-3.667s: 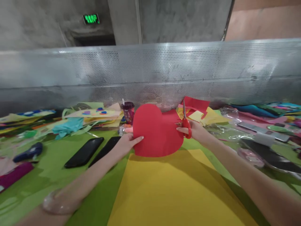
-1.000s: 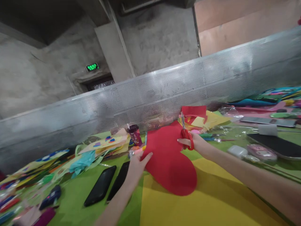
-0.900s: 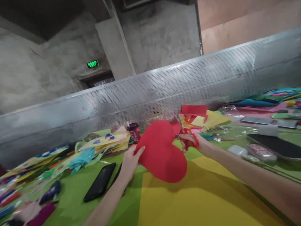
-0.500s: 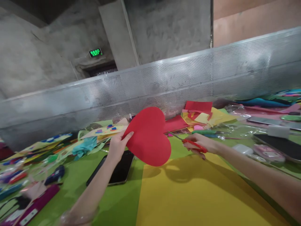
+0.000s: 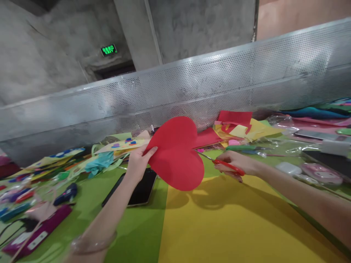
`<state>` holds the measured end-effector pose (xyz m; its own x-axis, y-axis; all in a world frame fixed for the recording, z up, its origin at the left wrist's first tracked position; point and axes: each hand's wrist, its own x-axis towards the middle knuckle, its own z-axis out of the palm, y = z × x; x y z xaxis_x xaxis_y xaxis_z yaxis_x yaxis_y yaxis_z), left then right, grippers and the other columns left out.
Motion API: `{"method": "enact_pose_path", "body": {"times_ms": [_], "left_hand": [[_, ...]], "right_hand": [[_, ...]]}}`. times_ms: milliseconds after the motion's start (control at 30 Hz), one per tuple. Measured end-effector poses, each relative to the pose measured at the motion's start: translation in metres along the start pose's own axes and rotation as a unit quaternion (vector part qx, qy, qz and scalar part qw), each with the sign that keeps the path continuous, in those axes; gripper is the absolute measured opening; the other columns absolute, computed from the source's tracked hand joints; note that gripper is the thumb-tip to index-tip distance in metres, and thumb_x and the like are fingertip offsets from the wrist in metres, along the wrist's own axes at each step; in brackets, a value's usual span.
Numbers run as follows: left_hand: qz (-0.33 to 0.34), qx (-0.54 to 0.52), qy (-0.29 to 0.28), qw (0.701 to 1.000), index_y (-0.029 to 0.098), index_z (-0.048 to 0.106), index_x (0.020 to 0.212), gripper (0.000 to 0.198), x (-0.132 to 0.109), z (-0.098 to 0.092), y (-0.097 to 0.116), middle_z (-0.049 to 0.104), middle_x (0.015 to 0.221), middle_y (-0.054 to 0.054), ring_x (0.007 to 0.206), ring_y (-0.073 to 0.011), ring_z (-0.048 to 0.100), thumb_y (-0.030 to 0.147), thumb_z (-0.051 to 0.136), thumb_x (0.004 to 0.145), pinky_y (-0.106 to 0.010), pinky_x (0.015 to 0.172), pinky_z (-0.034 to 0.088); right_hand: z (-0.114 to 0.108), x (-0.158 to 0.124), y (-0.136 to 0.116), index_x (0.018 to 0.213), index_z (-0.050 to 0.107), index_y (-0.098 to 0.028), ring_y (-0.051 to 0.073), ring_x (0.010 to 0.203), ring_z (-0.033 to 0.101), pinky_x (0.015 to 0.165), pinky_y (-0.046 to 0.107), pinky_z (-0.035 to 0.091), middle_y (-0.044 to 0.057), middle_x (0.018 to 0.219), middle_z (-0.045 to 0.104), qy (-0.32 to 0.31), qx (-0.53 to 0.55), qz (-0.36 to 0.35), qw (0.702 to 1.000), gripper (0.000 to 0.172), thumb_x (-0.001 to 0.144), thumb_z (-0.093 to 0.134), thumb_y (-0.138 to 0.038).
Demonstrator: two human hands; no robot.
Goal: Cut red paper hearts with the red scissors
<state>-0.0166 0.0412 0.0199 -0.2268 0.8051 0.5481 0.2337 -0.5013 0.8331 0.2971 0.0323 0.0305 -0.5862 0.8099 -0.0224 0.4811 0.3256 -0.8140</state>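
My left hand (image 5: 138, 163) pinches the pointed left end of a red paper heart (image 5: 177, 155) and holds it up above the table. My right hand (image 5: 238, 163) grips red-handled scissors (image 5: 225, 165), lying low and almost flat, with the blades pointing left toward the heart's right edge. Under both hands lies a large yellow sheet (image 5: 233, 226) on a green sheet (image 5: 90, 197). Red offcuts (image 5: 208, 137) lie just behind the heart.
A black phone (image 5: 139, 190) lies below my left hand. Red and yellow scraps (image 5: 241, 128) pile up behind the scissors. Coloured paper cut-outs (image 5: 82, 160) and pens clutter the left. Plastic sleeves, a tablet and small cases (image 5: 315, 171) lie at the right. A perforated metal barrier (image 5: 192, 87) runs along the far side.
The heart has come free of the red sheet and my left hand has lifted it. My right hand has lowered the scissors from upright to almost flat, clear of the heart.
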Motion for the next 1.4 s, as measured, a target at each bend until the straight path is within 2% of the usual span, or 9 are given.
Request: {"method": "enact_pose_path", "body": {"times_ms": [567, 967, 1233, 1300, 1400], "left_hand": [[-0.011, -0.011, 0.0, 1.0, 0.015, 0.068, 0.094, 0.037, 0.0, 0.0, 0.002, 0.07, 0.093, -0.008, 0.084, -0.0242, 0.063, 0.038, 0.069, 0.064, -0.037, 0.077, 0.049], [-0.022, -0.015, 0.002, 1.0, 0.015, 0.067, 0.097, 0.041, 0.0, 0.001, 0.004, 0.069, 0.096, -0.009, 0.088, -0.0256, 0.063, 0.039, 0.069, 0.064, -0.038, 0.08, 0.048], [-0.035, -0.049, 0.02, 0.998, 0.014, 0.067, 0.092, 0.041, 0.001, 0.003, 0.007, 0.07, 0.093, -0.009, 0.085, -0.0242, 0.063, 0.039, 0.071, 0.06, -0.037, 0.08, 0.048], [-0.076, -0.069, -0.009, 0.995, 0.014, 0.066, 0.094, 0.042, 0.0, 0.003, 0.009, 0.07, 0.091, -0.009, 0.083, -0.0235, 0.064, 0.039, 0.071, 0.061, -0.037, 0.078, 0.049], [-0.155, -0.025, -0.14, 0.978, 0.015, 0.067, 0.093, 0.038, -0.004, 0.0, 0.009, 0.07, 0.088, -0.009, 0.079, -0.0234, 0.064, 0.038, 0.07, 0.062, -0.036, 0.075, 0.049]], "right_hand": [[0.002, -0.001, -0.002, 0.055, 0.042, -0.017, 0.005, 0.029, 0.037, 0.034, 0.02, 0.032, -0.006, 0.039, 0.041, 0.008, -0.008, -0.012, 1.0, 0.04, 0.07, 0.056, -0.051], [0.002, 0.001, -0.001, 0.057, 0.044, -0.017, 0.006, 0.029, 0.038, 0.03, 0.019, 0.031, -0.005, 0.039, 0.042, 0.001, 0.001, 0.003, 1.0, 0.04, 0.069, 0.056, -0.054], [0.005, 0.003, 0.006, 0.059, 0.04, -0.018, 0.005, 0.027, 0.035, 0.028, 0.018, 0.029, -0.007, 0.037, 0.041, 0.022, 0.063, 0.009, 0.998, 0.038, 0.068, 0.058, -0.05], [0.006, 0.004, 0.008, 0.06, 0.04, -0.018, 0.005, 0.026, 0.034, 0.028, 0.018, 0.029, -0.008, 0.035, 0.04, 0.033, 0.09, -0.003, 0.995, 0.036, 0.07, 0.058, -0.048], [0.006, 0.007, 0.009, 0.062, 0.042, -0.018, 0.006, 0.026, 0.037, 0.029, 0.018, 0.032, -0.008, 0.035, 0.04, 0.082, 0.131, -0.033, 0.987, 0.035, 0.073, 0.057, -0.048]]}}
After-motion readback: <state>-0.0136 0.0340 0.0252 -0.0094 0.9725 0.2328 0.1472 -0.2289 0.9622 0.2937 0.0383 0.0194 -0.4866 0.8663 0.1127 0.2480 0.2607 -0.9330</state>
